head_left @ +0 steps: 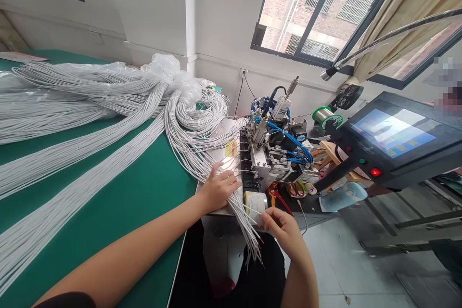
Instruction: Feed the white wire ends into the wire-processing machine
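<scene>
My left hand (218,190) lies over a bundle of white cables (241,216) at the table corner, its fingers curled across them; its palm side is hidden. Beyond that hand the cable ends hang loose over the table edge above my lap, some with reddish tips. My right hand (283,228) pinches a white cable (253,210) near its end, to the right of the bundle. A bench machine (265,154) with blue air tubes and metal cylinders stands just past my left hand. Several cables lead up to the black row of slots (247,159) on its left side.
Long cable bundles (119,154) cover much of the green table (155,192). A white tape roll (257,202) stands beside the machine, near orange-handled pliers (277,197). On the right are a control screen (393,127), a solder spool (327,118) and a clear blue bottle (344,197).
</scene>
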Available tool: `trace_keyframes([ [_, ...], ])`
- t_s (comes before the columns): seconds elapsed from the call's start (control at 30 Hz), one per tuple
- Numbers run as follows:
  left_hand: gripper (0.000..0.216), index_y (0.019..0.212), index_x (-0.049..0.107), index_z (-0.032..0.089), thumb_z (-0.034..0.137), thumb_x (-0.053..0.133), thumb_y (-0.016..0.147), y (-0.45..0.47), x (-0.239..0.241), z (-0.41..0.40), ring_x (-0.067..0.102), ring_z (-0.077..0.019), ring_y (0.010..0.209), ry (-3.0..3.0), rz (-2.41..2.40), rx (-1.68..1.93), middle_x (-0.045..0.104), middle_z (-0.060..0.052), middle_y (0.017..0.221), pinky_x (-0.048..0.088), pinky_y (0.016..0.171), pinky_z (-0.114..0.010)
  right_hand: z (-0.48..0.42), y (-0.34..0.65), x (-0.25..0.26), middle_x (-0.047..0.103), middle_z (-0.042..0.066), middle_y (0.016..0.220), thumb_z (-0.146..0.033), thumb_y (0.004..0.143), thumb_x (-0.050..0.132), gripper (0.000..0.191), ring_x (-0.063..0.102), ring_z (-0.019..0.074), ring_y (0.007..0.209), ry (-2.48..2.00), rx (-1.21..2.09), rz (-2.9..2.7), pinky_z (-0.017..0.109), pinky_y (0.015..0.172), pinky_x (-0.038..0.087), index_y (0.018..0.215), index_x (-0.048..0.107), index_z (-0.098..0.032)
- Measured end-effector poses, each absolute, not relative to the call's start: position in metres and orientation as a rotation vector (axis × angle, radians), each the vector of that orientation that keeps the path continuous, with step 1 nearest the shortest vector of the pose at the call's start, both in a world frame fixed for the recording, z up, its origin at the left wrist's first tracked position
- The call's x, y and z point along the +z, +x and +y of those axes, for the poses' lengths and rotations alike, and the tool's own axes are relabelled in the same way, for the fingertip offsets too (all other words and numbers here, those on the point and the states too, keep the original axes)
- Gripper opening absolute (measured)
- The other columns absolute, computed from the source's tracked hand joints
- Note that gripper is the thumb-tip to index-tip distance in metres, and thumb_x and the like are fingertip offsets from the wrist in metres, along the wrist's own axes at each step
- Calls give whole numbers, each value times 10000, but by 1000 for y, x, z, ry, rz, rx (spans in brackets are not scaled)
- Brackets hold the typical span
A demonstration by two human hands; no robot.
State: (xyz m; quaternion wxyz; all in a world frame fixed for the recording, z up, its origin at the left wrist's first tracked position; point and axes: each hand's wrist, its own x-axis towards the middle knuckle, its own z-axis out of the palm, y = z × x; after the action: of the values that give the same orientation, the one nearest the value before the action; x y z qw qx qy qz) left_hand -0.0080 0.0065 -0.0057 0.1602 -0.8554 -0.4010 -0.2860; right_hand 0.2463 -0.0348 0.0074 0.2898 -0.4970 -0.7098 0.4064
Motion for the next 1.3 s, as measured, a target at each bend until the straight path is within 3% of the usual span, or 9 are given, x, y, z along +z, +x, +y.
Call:
trace_keyframes([
  [0.1,350,1083,620,231,83,499,790,-9,-5,6,600,-179,887,-2458,-1098,-817,683,-13,818,166,1101,-484,-23,243,12,574,10,644,-519,877,544,386,518,161,620,-1332,983,-1785,255,590,403,690,580,-183],
  [0.33,425,1248,556,253,92,480,862,-10,-4,4,606,-144,840,-2367,-1056,-920,693,13,855,145,1111,-484,19,234,5,614,25,659,-516,812,629,351,538,173,629,-1324,831,-1535,255,588,412,795,643,-166],
  [0.63,407,1152,618,222,47,467,817,-11,-5,8,583,-149,761,-2440,-937,-844,669,12,754,214,1054,-477,37,219,-7,554,-13,641,-453,843,618,289,425,116,537,-1076,964,-1437,228,515,343,746,624,-181],
  [0.9,405,1136,609,219,29,448,817,-8,-3,6,591,-157,876,-2415,-1081,-913,695,-10,880,202,1066,-459,40,235,-9,576,4,620,-409,836,591,277,497,161,605,-1319,735,-1734,255,592,371,705,627,-167],
  [1.07,378,1042,643,249,24,474,790,-7,-4,7,591,-173,915,-2401,-1127,-858,687,-9,919,192,1061,-474,49,239,-19,489,-22,592,-420,801,610,287,417,143,585,-1338,842,-1688,252,568,303,661,585,-171],
  [1.3,384,1066,651,261,52,517,773,-6,-10,8,579,-201,947,-2423,-1221,-793,687,-26,925,180,1046,-501,56,237,-29,431,-42,584,-424,767,609,279,383,128,573,-1267,1032,-1583,240,555,297,647,536,-184],
])
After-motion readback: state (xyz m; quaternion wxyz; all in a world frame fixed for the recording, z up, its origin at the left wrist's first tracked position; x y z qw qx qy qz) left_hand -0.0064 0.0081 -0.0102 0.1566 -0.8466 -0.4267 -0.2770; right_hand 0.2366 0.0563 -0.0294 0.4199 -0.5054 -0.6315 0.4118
